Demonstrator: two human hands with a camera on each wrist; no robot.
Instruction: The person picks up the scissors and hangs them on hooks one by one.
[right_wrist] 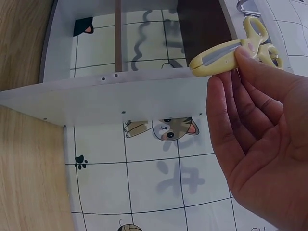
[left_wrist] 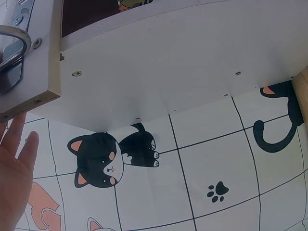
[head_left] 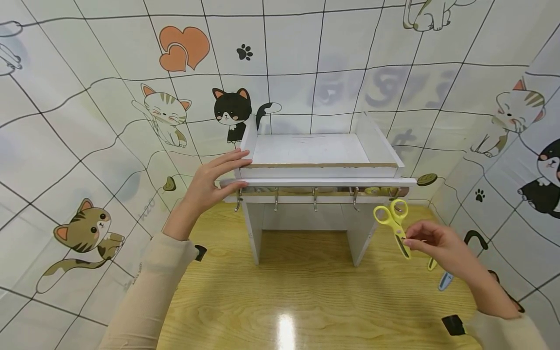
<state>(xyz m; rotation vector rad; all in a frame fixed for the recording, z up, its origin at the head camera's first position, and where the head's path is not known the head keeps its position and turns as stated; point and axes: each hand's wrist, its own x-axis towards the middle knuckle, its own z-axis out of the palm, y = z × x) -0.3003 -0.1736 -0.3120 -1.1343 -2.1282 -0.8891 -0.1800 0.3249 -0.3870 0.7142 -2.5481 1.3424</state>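
Fingers [right_wrist: 219, 120] of the right hand [head_left: 442, 245], clamped on small yellow scissors [head_left: 396, 228] with two round loops, loops upward.
Scissors held near the right end of a white panel rack [head_left: 306, 173] with silvery metal hooks [head_left: 315, 199], above the wood-grain counter [head_left: 284, 282]; left hand [head_left: 210, 182], fingers apart, touching the left end.

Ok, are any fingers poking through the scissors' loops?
No, the right hand pinches the scissors below the loops, which both stick up clear of its fingers.
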